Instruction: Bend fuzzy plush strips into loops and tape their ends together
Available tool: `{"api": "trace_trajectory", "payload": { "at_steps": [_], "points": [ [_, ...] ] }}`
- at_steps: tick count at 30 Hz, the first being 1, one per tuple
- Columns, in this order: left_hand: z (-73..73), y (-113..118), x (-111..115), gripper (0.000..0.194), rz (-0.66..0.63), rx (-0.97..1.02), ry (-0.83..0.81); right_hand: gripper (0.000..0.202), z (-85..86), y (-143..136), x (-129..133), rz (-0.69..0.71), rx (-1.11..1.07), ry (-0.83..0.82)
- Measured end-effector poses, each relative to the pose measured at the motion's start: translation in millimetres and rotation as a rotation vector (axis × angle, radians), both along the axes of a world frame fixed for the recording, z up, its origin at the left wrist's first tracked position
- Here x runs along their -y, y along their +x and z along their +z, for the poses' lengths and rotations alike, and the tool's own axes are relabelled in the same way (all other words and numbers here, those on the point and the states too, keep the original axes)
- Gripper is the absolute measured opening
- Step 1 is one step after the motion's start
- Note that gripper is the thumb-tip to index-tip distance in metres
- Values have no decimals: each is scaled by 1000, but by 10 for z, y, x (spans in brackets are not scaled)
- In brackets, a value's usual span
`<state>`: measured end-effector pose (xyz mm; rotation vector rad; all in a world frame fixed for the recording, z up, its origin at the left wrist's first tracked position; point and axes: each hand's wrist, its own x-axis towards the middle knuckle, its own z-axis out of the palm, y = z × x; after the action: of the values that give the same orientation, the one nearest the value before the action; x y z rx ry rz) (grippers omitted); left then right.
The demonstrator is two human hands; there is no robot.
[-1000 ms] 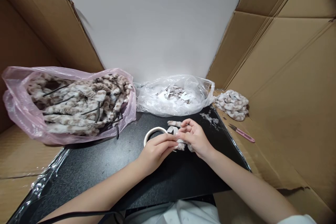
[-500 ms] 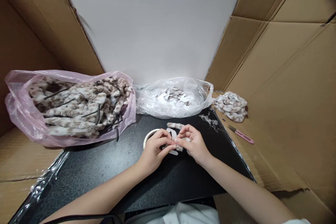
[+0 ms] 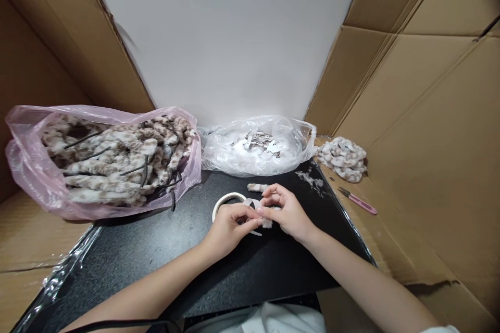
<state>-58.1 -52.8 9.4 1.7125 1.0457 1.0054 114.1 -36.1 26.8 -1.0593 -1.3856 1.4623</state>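
Observation:
My left hand (image 3: 230,229) and my right hand (image 3: 288,214) meet over the black table, fingertips pinched together and nearly touching. Between them a thin white strip (image 3: 253,203) curls up in a loop, its tail showing below the left fingertips. A short piece of brown-and-white fluffy fur cord (image 3: 267,223) shows under the fingers, partly hidden. Another fluffy end (image 3: 257,187) lies just beyond the right fingers. Behind my left hand a cream-coloured ring, like a roll of tape (image 3: 222,200), lies flat, partly covered.
A pink plastic bag (image 3: 25,158) full of fur cords with dark stems stands at left. Beside it sits a clear bag (image 3: 219,153) of small strips. To the right are a fur bundle (image 3: 342,158), pink thread snips (image 3: 361,204) and fluff scraps (image 3: 311,181). Cardboard walls (image 3: 433,114) enclose the sides.
The white strip's loop has tipped lower and to the left between my fingers. My left hand has shifted slightly, uncovering more of the ring. Both hands remain pinched together.

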Motion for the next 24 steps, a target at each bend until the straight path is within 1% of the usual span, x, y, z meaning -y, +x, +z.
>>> {"api": "trace_trajectory", "payload": {
  "at_steps": [3,5,8,11,13,16,20,24],
  "points": [
    [-14,6,11,20,-5,37,-50,34,-4,-16,-9,-11,-44,-13],
    [-36,14,18,23,26,105,-83,34,6,-27,3,-34,-50,9],
    [-63,33,29,29,79,211,-102,33,36,-34,44,-43,-47,82],
    [-62,46,36,28,99,248,-95,30,60,-27,103,-39,-26,178],
    [-51,41,36,22,71,193,-94,27,66,-19,142,-40,3,236],
    [-36,21,26,17,-10,6,-39,24,66,-6,179,-43,50,294],
    [-41,9,12,25,-68,-248,115,22,53,14,192,-65,83,319],
    [-44,18,6,27,-155,-410,205,21,8,18,228,-78,79,309]
  ]
}}
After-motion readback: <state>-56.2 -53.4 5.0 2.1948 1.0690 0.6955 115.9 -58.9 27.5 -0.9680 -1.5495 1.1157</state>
